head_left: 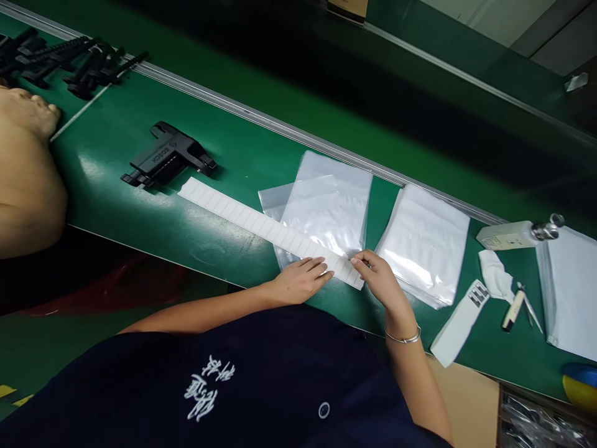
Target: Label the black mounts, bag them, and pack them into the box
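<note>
A long white strip of labels (242,214) lies slantwise over the clear plastic bags (326,199). My left hand (303,280) rests flat on the strip near its right end, fingers stretched out. Close to that end, my right hand (373,270) has its thumb and forefinger pinched at the strip's upper edge; what lies between the fingertips is too small to make out. Left of the strip sits a black plastic part (168,155) marked BOSCH.
A second stack of bags (426,242) lies right of my hands, then a bottle (508,236), a white label roll (459,323), a cutter (513,310) and more bags (571,286). Black parts (88,62) and another person's arm (28,168) are at the left.
</note>
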`<action>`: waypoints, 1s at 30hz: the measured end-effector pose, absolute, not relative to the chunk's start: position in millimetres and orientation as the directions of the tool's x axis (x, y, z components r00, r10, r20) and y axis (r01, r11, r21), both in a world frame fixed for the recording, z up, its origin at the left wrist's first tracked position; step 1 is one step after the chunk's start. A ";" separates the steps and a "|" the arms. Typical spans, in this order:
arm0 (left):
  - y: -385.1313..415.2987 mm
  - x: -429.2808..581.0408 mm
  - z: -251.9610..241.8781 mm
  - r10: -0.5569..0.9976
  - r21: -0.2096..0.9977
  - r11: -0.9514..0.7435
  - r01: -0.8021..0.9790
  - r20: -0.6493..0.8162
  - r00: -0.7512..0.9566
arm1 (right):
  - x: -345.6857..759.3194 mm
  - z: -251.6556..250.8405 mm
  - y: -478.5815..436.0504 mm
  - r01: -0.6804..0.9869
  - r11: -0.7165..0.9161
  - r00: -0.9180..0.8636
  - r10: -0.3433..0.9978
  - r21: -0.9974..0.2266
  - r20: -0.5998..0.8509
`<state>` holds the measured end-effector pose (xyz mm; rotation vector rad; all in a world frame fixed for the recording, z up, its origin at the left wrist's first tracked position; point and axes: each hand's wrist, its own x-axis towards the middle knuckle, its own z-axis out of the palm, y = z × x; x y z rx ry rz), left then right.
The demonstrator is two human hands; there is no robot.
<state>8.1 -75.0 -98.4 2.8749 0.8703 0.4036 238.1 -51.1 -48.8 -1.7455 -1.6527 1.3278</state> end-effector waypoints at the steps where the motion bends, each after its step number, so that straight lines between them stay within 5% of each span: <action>1: -75.0 8.0 -98.5 0.557 0.180 -0.830 0.527 0.228 0.799 | 237.4 -49.7 -50.3 0.572 -0.207 -0.177 0.914 -0.794 -0.366; 13: -75.7 7.5 -100.1 0.554 0.182 -0.833 0.523 0.263 0.790 | 228.0 -58.5 -34.8 0.630 -0.109 -0.322 0.864 -0.769 -0.387; 30: -76.3 8.2 -101.3 0.560 0.172 -0.829 0.533 0.272 0.783 | 223.1 -62.4 -39.4 0.717 -0.017 -0.309 0.888 -0.697 -0.341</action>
